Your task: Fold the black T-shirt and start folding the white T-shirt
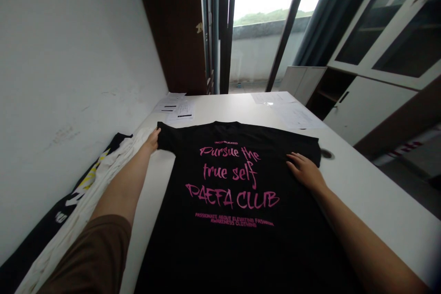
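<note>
Black T-shirt [230, 239] spread flat on the white table [365, 188], pink lettering [234, 199] uppermost.
Left hand [153, 141] grasps one sleeve [167, 138] by its edge; right hand [306, 171], unclenched, rests palm down on the T-shirt near the opposite sleeve [310, 146]. Papers [181, 113] lie beyond the collar [227, 123].

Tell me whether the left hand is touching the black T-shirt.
Touching: the head view shows the left hand holding the black T-shirt by its sleeve edge.

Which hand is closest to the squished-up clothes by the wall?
Left. The left hand pinches one sleeve of the black shirt, just beside the clothes. The right hand lies across the shirt, near its other sleeve.
</note>
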{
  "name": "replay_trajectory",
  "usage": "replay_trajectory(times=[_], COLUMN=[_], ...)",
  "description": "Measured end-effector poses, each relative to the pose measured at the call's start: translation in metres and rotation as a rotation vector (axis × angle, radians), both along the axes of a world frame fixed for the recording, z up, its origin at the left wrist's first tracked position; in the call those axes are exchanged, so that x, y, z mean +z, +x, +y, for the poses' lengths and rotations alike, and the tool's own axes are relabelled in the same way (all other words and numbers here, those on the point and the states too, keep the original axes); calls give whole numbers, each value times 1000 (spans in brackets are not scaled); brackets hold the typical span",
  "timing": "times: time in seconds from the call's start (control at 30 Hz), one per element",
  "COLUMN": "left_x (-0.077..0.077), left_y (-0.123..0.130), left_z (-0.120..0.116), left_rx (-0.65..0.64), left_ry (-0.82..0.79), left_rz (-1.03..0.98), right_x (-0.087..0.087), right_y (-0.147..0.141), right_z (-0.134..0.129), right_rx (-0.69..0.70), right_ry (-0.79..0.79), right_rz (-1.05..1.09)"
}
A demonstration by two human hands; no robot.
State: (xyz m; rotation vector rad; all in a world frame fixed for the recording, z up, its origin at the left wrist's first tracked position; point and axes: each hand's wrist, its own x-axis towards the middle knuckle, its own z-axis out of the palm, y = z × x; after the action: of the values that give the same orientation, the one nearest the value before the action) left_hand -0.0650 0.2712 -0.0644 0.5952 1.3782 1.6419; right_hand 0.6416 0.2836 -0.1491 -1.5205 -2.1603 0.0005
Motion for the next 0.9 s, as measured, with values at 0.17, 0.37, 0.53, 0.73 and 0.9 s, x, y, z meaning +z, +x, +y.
replay_trajectory(times=[0.17, 0.37, 0.53, 0.73, 0.9], left_x=[-9, -18, -15, -20, -40], left_y=[-10, -24, -23, 8, 81], left_z=[-3, -7, -23, -60, -74], left_rx=[65, 135, 125, 116, -135], left_ry=[-68, -243, -354, -367, -60], left_rz=[99, 331, 641, 1033, 1251], right_x=[1, -2, -6, 0, 12], right_y=[0, 1, 3, -3, -21], right_z=[-1, 1, 3, -2, -24], right_rx=[-2, 14, 6, -62, -213], right_ry=[4, 29, 26, 10, -15], right_rz=[1, -7, -6, -61, -168])
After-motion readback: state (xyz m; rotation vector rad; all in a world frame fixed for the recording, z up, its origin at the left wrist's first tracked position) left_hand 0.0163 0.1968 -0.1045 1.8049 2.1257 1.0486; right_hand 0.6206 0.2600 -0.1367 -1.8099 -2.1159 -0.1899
